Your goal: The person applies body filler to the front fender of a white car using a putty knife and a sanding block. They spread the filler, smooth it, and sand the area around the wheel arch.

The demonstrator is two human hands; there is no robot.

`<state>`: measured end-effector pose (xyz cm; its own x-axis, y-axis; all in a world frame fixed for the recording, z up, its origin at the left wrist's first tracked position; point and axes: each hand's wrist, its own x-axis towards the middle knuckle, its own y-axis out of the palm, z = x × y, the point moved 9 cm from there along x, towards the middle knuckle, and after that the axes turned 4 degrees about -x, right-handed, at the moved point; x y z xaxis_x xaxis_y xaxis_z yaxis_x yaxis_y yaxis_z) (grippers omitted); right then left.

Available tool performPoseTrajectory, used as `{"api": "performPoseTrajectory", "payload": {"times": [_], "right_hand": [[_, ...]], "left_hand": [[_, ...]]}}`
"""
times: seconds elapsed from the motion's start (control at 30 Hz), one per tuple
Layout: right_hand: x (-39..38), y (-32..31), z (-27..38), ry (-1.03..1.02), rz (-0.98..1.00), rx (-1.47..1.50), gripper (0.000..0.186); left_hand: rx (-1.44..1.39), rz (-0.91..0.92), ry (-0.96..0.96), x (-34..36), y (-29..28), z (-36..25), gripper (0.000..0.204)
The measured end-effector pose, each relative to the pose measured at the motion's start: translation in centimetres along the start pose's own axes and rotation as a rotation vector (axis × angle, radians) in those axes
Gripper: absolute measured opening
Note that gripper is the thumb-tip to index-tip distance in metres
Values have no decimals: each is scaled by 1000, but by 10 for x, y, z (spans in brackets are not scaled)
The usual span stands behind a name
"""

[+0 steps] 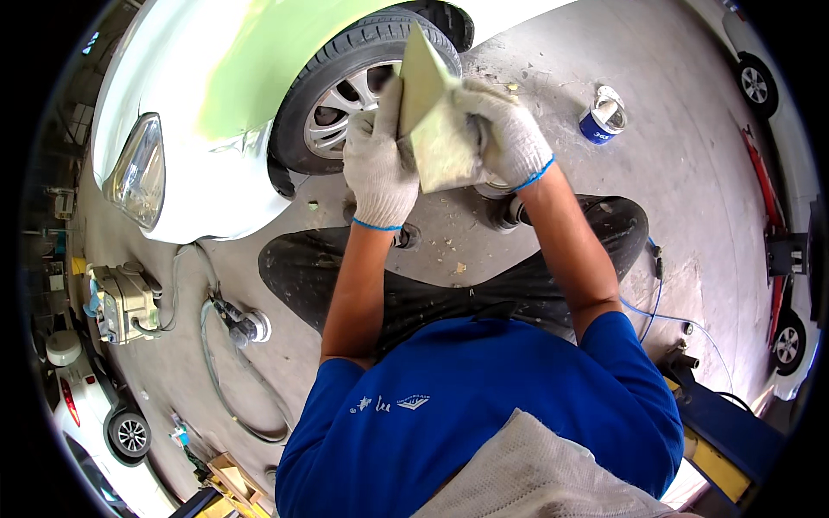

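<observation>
My left hand and my right hand wear white knit gloves with blue cuffs. Between them they grip a folded, pale yellow-green sheet of sandpaper, creased with one flap standing up. The left fingers pinch its left side; the right hand closes on its right side, some fingertips hidden. Behind the sheet is a car wheel with a silver rim, partly covered by my hands. Above it curves a white car's front fender with a yellow-green patch, apart from both hands. The headlight is at the left.
A round sander with a hose lies on the floor at left, near a boxy machine. An opened blue-and-white can stands at right. A thin blue hose runs beside my right knee. Other cars stand at both sides.
</observation>
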<state>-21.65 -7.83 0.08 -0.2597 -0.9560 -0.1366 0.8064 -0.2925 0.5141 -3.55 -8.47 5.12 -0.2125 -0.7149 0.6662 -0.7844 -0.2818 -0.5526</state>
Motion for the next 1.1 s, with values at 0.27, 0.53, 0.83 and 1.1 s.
{"api": "performPoseTrajectory", "payload": {"times": [0.27, 0.53, 0.83, 1.1], "right_hand": [[12, -8, 16, -88, 33, 117, 35], [-6, -9, 66, -496, 0, -44, 33], [-45, 47, 86, -957, 117, -1093, 27], [-91, 79, 73, -1122, 266, -1303, 30]], "left_hand": [[98, 453, -246, -58, 64, 42, 73], [-863, 487, -737, -60, 42, 38, 32], [-582, 417, -479, -35, 9, 23, 35], [-587, 389, -429, -24, 7, 9, 39]]}}
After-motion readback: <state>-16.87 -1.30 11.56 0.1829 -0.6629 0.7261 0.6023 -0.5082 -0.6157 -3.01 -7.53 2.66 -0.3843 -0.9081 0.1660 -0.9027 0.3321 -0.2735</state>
